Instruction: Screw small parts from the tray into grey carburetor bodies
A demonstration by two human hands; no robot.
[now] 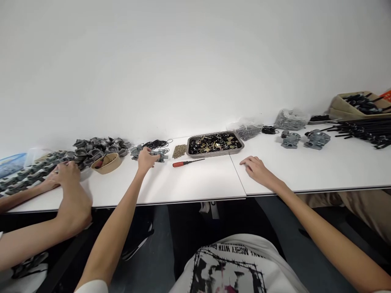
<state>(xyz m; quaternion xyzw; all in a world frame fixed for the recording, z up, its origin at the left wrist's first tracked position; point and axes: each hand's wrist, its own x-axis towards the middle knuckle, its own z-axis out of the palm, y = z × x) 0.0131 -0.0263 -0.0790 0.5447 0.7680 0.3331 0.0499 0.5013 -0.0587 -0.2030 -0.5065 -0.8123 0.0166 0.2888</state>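
My left hand (147,159) is closed on a grey metal carburetor body (159,155) at the table's left-middle; another grey casting (135,152) sits right beside it, partly behind the hand. My right hand (255,168) lies on the white table top (201,183), palm down with its fingers loosely stretched, and nothing shows in it. Between the hands lies a screwdriver (183,163) with a red handle and dark shaft. Behind it are a heap of small brass pieces (179,151) and a metal tray (210,154) full of black and brass-coloured small parts.
At left, a co-worker's hands (67,173) are by rows of grey castings, near a paper bowl (110,166) and a casting pile (88,146). Black rings (156,144) lie behind. Rightward are two carburetors (290,139), plastic bags (291,119), black cables (363,130) and a box (345,106).
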